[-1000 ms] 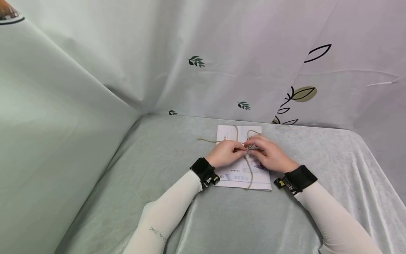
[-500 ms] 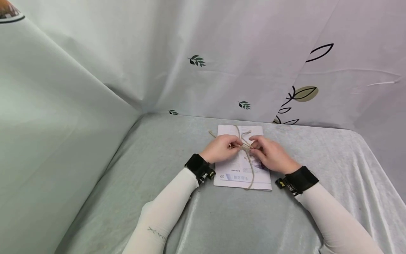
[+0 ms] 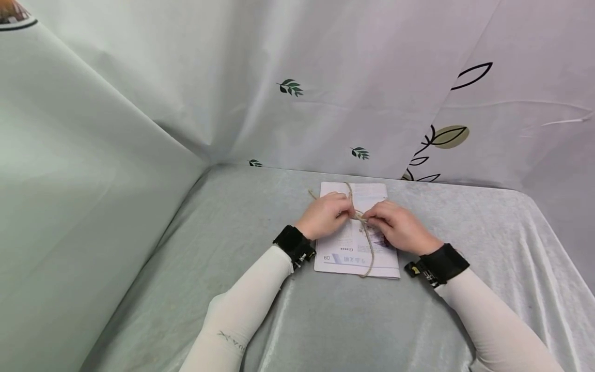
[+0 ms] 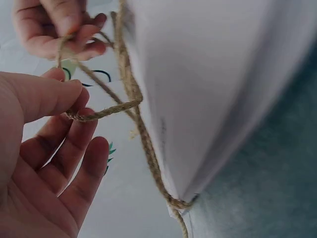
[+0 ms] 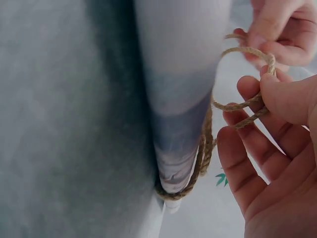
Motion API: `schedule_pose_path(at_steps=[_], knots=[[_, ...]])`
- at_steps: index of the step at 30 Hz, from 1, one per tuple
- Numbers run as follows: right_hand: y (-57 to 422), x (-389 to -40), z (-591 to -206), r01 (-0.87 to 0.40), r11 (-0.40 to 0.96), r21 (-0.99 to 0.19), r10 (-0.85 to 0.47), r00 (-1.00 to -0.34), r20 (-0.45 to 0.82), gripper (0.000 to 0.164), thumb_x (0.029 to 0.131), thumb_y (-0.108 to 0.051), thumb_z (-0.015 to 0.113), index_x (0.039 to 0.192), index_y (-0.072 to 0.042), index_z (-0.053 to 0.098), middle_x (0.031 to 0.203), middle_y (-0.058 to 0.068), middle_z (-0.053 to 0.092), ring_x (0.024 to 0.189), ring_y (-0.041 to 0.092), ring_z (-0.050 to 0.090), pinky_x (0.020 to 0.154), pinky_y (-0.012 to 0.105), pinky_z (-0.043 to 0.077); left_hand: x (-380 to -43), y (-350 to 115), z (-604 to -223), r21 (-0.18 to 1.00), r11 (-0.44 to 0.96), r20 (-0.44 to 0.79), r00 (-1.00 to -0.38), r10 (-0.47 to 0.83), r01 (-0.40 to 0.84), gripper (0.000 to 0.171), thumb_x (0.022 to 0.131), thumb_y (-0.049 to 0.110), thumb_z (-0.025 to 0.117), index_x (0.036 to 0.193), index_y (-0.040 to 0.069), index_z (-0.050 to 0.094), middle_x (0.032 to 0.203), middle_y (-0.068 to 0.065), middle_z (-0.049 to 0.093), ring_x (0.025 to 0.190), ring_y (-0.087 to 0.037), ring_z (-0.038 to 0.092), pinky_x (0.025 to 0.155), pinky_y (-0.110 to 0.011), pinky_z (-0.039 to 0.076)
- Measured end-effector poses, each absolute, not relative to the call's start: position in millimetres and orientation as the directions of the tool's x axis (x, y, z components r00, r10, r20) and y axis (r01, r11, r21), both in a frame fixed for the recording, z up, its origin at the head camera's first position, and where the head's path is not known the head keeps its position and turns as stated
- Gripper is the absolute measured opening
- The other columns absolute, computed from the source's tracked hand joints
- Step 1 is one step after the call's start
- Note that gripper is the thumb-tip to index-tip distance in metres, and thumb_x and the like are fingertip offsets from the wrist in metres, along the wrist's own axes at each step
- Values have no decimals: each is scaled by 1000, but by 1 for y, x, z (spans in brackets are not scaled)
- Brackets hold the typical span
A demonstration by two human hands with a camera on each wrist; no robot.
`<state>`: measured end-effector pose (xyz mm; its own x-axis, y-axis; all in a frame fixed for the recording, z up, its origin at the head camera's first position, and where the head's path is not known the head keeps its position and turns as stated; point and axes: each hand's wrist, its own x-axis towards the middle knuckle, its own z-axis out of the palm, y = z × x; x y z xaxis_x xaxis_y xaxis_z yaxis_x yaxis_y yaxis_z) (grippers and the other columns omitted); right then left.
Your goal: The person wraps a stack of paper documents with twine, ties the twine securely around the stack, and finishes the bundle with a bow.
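Note:
A folded newspaper bundle (image 3: 337, 262) lies flat in the head view, with brown twine (image 3: 370, 250) running lengthwise over it and crossing near its middle. My left hand (image 3: 324, 216) is over the left half, thumb and index finger pinching a strand of twine. Over the right half, my right hand (image 3: 401, 226) pinches another part between thumb and fingertips. The right wrist view shows a small twine loop (image 5: 271, 62) standing up between the hands. Close up in the left wrist view, a taut strand (image 4: 114, 109) runs from my left fingertips toward the bundle.
Grey velvety cloth (image 3: 325, 320) covers the table. Behind stands a pale curtain (image 3: 316, 124) with leaf prints, and another pale sheet (image 3: 83, 181) slopes along the left. A loose twine end (image 3: 311, 192) sticks out past the bundle's upper left edge.
My left hand has shifted up and left from the crossing, its twine end drawn in closer. The loose end at the bundle's upper right has gone from there. My right hand has barely moved.

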<state>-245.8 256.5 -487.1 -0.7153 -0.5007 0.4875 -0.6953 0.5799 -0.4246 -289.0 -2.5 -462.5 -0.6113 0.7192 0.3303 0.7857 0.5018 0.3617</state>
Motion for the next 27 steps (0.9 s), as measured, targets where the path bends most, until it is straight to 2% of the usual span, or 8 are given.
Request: schedule_pose_path(at_steps=[4,8,12,15,20,27], knots=[[257,-244,-486,-679,549,-487,-488,-734,473,20,102,7,75,113,-9,82,109,-2,77,98,13,64,84,29,48,-288,-2,-466,318,545,307,-629,715,775,19,105,5,71,109,16,85,111,3,72,108,-15,63,91,-30,53],[257,-244,-486,-671,534,-515,-480,-742,469,18,103,6,74,112,-8,81,110,1,77,98,13,65,84,28,48,-286,0,-468,323,573,241,-651,720,753,15,105,19,76,115,17,86,117,4,69,112,-14,60,91,-29,51],[258,-245,-486,-684,513,-519,-482,-730,485,18,102,8,74,111,-6,80,107,6,77,97,15,64,84,26,47,-286,0,-467,348,557,217,-643,735,754,18,108,31,77,109,15,85,116,3,68,112,-14,59,93,-29,50],[258,-246,-486,-698,515,-498,-485,-716,502,19,100,10,75,111,-6,79,106,8,76,97,17,63,84,26,46,-287,-2,-465,394,536,220,-643,734,746,19,109,31,76,101,15,82,111,3,68,105,-14,60,90,-29,50],[258,-246,-486,-705,564,-429,-492,-705,512,20,99,9,77,110,-7,80,105,7,76,98,19,64,84,33,48,-289,-5,-462,449,509,210,-641,738,734,22,109,32,76,92,17,75,107,3,69,98,-13,59,87,-28,49],[259,-245,-486,-671,661,-335,-506,-729,461,18,100,5,77,115,-5,79,108,7,76,100,25,68,85,49,55,-290,-7,-459,432,517,217,-642,736,739,29,108,32,77,84,18,69,108,3,69,103,-14,60,92,-29,48]])
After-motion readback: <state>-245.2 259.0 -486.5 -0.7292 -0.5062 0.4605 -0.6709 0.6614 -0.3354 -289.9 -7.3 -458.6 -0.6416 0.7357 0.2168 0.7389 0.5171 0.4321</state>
